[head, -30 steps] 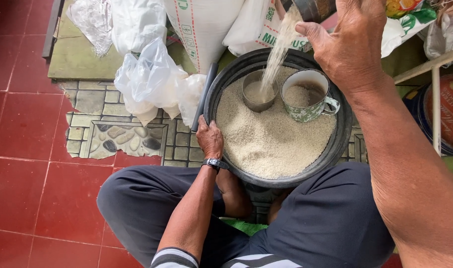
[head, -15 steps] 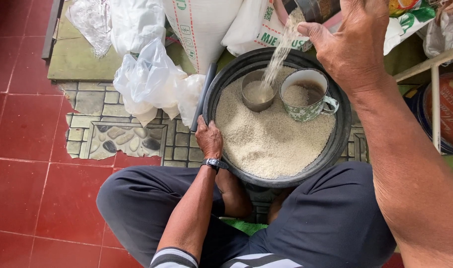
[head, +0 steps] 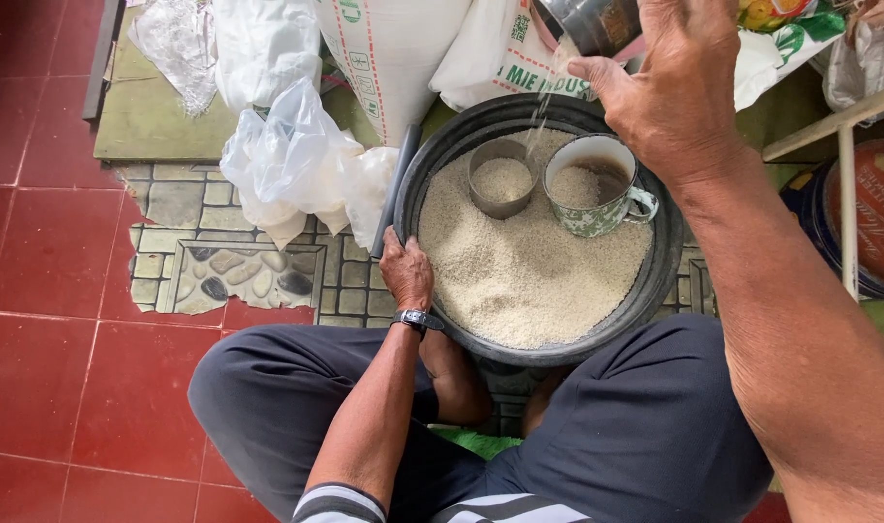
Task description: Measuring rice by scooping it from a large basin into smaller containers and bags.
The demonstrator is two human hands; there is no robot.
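A dull metal tin [head: 501, 177] and glossy enamelled mug [head: 597, 186] sit in grainy matt rice [head: 529, 276], beside crinkled clear plastic bags [head: 296, 160].

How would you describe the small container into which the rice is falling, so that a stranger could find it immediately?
Find the big dark round basin of rice on the floor before the seated person. Two small vessels stand in its far half. It is the plain grey metal tin on the left, without a handle; the green patterned mug beside it has one.

red tiled floor [head: 64, 291] carries a dark basin [head: 666, 261], white sacks [head: 393, 48], and probably a clear plastic bag [head: 287, 155].
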